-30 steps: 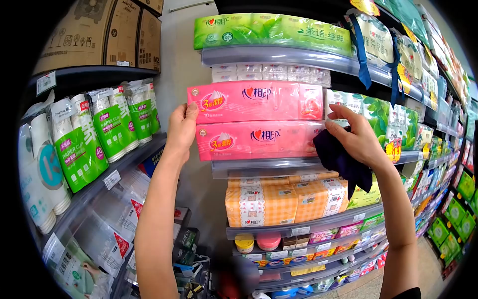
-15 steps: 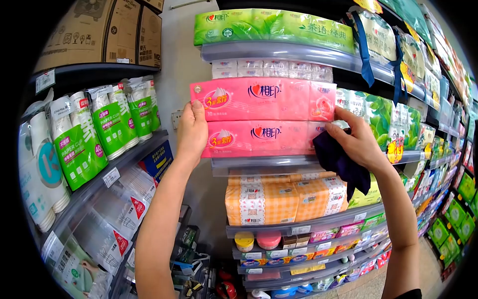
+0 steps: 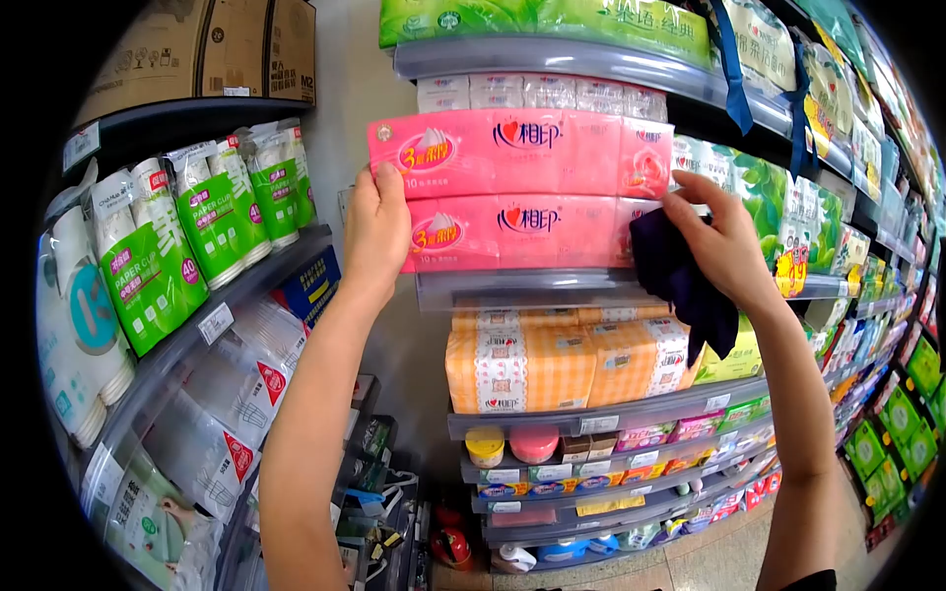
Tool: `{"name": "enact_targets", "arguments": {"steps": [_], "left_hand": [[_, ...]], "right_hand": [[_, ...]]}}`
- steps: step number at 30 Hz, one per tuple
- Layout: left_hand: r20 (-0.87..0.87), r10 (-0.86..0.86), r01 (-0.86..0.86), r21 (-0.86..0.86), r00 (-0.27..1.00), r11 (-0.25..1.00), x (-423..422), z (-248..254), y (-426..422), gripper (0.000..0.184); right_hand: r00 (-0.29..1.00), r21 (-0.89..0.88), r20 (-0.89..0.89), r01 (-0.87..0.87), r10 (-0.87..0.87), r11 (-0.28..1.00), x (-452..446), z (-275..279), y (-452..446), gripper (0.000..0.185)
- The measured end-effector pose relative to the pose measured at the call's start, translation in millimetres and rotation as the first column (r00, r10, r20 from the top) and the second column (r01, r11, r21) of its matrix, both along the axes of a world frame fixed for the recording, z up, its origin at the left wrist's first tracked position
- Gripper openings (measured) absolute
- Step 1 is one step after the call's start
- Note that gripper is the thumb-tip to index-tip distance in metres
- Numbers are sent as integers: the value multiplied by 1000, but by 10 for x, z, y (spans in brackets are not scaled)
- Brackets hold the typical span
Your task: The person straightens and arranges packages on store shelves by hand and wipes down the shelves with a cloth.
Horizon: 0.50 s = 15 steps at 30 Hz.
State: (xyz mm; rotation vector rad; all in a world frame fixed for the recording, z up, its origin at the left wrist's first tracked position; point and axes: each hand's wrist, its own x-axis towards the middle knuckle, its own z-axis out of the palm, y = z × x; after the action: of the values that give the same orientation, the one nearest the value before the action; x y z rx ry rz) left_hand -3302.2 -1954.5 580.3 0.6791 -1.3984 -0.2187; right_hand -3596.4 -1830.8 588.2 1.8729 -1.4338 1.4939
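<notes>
Head view: two pink tissue packs, an upper pack (image 3: 572, 163) and a lower pack (image 3: 576, 241), lie stacked lengthwise above a grey shelf edge (image 3: 522, 293), between the person's two hands. The left hand (image 3: 376, 225) is at the left ends of the packs, its thumb against the lower left corner of the upper pack; the other fingers are largely hidden, so whether they close on the pack cannot be told. The right hand (image 3: 727, 241) has bent fingers at the right end of the upper pack and grips a dark cloth (image 3: 682, 278), which hangs below the hand and covers part of the lower pack's right end. Small white packs (image 3: 522, 94) show behind and above the upper pack; a green pack (image 3: 542, 25) lies on the shelf overhead. Orange checked packs (image 3: 542, 364) occupy the shelf beneath. At left, bagged paper cups (image 3: 153, 281) stand under brown cartons (image 3: 158, 54).
</notes>
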Motion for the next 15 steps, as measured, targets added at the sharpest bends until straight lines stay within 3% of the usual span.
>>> {"name": "enact_targets", "arguments": {"steps": [3,4,5,6,7,8,9,11,12,13,14,15], "left_hand": [[-52,-99,99,7,994,995,38,-89,67,43],[-47,78,-81,-74,996,994,88,-210,33,41],[-89,95,-106,-134,992,985,55,-317,192,39],[-130,110,-134,-193,985,972,22,-423,350,39],[-91,101,-123,-284,991,951,-55,-612,473,34],[4,48,-46,-240,999,970,-131,-849,641,29],[164,26,27,-312,986,950,-248,-1054,812,24],[443,-123,225,-187,888,956,-524,-1410,1174,33],[420,-345,368,28,839,929,-669,-1590,1301,37],[350,-545,494,230,762,838,-790,-1754,1380,42],[293,-571,515,250,767,820,-875,-1884,1415,43],[237,-593,536,267,769,801,-922,-2007,1428,44]], "right_hand": [[955,-85,228,-175,190,981,-38,-209,189,26],[868,-64,412,-275,277,959,-19,-315,271,24],[738,-63,584,-374,338,925,14,-430,368,23],[668,-52,638,-459,383,887,-24,-586,416,21],[590,-49,690,-540,419,841,-72,-760,435,21],[548,-32,721,-586,425,810,-66,-943,431,28],[406,-103,767,-686,497,720,62,-1082,458,31],[351,-65,807,-746,475,662,209,-1380,496,34],[343,-38,823,-761,452,647,336,-1453,549,34],[421,33,792,-753,442,657,416,-1543,593,33],[400,25,785,-782,472,622,487,-1700,584,31],[503,80,716,-748,484,659,530,-1798,605,28]]}}
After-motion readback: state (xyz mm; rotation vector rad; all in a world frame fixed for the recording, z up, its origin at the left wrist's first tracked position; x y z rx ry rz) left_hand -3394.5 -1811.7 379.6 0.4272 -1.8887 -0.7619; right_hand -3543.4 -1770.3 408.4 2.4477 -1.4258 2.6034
